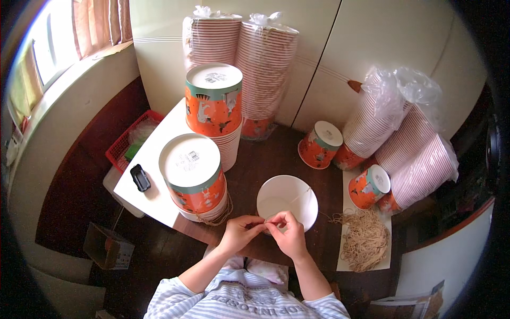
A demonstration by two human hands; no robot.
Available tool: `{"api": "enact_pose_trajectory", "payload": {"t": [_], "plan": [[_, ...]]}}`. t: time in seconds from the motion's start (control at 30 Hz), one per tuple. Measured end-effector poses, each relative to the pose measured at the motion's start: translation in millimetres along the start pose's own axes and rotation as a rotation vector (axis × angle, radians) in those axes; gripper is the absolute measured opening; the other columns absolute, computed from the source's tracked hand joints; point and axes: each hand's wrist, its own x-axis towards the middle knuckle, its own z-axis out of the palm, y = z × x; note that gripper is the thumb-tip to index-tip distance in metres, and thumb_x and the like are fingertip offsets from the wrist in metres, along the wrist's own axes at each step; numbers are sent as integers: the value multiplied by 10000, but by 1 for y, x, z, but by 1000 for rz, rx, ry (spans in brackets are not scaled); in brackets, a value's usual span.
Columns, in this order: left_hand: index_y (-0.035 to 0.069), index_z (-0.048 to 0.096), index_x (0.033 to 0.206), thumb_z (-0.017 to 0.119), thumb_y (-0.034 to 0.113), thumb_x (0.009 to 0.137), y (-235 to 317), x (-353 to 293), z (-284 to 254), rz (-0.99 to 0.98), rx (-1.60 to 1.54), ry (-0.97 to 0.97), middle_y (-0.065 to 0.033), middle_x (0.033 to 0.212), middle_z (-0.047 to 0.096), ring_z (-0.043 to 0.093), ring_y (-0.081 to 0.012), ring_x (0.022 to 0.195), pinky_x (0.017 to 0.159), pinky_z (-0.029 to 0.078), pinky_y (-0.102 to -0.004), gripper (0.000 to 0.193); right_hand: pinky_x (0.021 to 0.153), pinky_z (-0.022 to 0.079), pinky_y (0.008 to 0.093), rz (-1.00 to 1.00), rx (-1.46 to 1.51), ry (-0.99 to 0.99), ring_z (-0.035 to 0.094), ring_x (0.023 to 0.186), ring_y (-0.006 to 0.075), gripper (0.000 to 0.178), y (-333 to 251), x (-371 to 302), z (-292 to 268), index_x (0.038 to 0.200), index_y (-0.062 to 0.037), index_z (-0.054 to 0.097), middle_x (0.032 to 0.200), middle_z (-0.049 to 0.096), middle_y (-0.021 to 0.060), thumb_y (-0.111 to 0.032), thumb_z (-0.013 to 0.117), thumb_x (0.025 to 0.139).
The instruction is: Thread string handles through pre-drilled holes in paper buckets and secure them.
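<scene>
In the lower middle of the frame, the left hand (pixel 241 234) and right hand (pixel 289 237) are pinched fingertip to fingertip, anything grasped being indiscernible; just above, the upward-facing white bucket (pixel 281 187) is overlapped more by the right

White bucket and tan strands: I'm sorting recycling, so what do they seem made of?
White bucket: probably smooth paperboard, given its even, pale inner wall; plastic is possible. Tan strands: likely matte plant-fibre twine, from their dull, tangled look; maybe synthetic.
</scene>
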Motion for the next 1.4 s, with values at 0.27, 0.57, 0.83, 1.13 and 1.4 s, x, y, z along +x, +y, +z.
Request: {"api": "enact_pose_trajectory", "payload": {"t": [0.27,0.57,0.83,1.13,1.4], "plan": [[-3,616,841,611,85,771,6,3,-7,84,30,-68,-72,794,598,574,-132,720,621,458,-240,113,577,434,281,2,-3,-10,589,680,187,173,0,0,-3,798,-38,497,742,605,59,-76,649,725],[29,557,828,564,148,821,17,10,-16,-245,-487,-299,27,725,507,418,-39,592,523,314,-168,119,797,376,342,-265,-224,-100,557,849,234,263,-12,11,-15,959,-56,498,893,582,77,-61,598,716],[48,557,836,568,163,827,20,12,-20,-389,-651,-327,75,631,456,319,7,499,443,222,-149,116,785,362,316,-239,-200,-197,569,740,175,247,-13,13,-29,925,-95,534,752,595,4,-146,651,712],[-15,575,856,555,138,834,30,12,-17,-328,-441,-273,-33,804,584,545,-91,746,690,444,-217,156,716,397,316,-246,-97,-82,560,693,190,150,-9,11,-21,771,-84,582,721,603,18,-196,665,717],[-34,575,881,567,110,814,27,8,-20,-234,-363,-269,-34,838,565,533,-88,773,679,437,-216,159,713,405,327,-155,-107,-88,564,706,227,83,-8,11,-18,766,-73,591,733,608,41,-146,623,745]]}}
